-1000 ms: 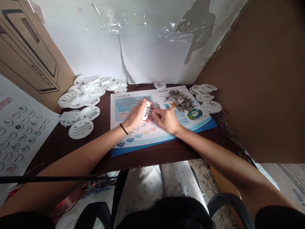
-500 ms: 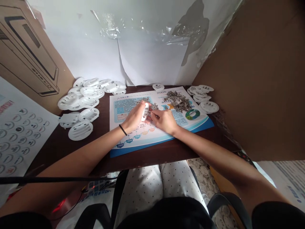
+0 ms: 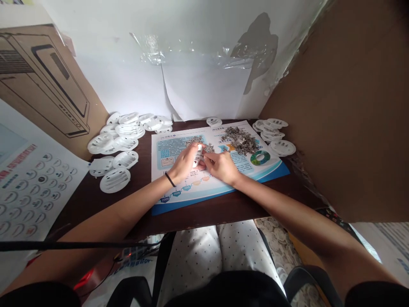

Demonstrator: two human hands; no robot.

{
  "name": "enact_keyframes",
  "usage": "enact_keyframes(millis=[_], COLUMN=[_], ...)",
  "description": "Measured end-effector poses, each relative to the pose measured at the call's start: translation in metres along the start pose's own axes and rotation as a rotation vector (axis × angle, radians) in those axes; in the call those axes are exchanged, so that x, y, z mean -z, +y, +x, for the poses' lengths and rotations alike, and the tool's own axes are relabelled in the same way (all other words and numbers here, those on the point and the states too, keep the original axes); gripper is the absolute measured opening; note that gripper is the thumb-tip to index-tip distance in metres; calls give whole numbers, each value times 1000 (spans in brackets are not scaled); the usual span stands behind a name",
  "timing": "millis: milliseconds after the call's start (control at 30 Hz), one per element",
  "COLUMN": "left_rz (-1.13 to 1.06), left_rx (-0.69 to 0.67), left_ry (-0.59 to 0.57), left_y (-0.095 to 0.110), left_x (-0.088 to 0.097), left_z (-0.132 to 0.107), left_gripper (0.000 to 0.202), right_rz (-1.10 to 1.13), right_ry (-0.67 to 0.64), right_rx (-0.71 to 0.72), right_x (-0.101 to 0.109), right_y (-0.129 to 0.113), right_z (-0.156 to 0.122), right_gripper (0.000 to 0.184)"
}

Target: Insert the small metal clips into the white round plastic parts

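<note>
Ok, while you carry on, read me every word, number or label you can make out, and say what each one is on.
"2005": blue tag on the timeline of the printed sheet
"2014": next tag along
"2015": next tag along
Too small to read: the text blocks and headings on the sheet; the red heading on the poster at far left

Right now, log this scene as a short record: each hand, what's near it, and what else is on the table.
Left hand: holds a white slotted plastic disc on edge
Right hand: fingers close beside the disc
Things: small grey pieces in two heaps on a printed brochure
Rest: more white slotted discs on a dark wooden table
</note>
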State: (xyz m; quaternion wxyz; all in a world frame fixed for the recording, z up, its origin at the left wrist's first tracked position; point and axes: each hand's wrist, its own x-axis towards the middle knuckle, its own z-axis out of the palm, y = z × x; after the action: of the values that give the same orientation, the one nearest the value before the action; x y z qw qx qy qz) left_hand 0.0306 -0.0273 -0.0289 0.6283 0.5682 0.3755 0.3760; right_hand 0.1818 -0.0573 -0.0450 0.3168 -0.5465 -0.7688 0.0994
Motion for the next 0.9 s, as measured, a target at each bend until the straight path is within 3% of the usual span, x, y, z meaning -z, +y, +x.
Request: enact_keyframes(millis=[667, 900], left_rz=[38, -66], left_rx=[15, 28], left_ry=[16, 58], left_y=[3, -3], left_x=[-2, 0], left_z=[-1, 2], left_gripper=[32, 37], right_rz=[-40, 12], right_ry=[-14, 28], right_rx=[-20, -34], right_x=[0, -2], right_y=[-3, -2], right_z=[4, 1], right_gripper=[28, 26])
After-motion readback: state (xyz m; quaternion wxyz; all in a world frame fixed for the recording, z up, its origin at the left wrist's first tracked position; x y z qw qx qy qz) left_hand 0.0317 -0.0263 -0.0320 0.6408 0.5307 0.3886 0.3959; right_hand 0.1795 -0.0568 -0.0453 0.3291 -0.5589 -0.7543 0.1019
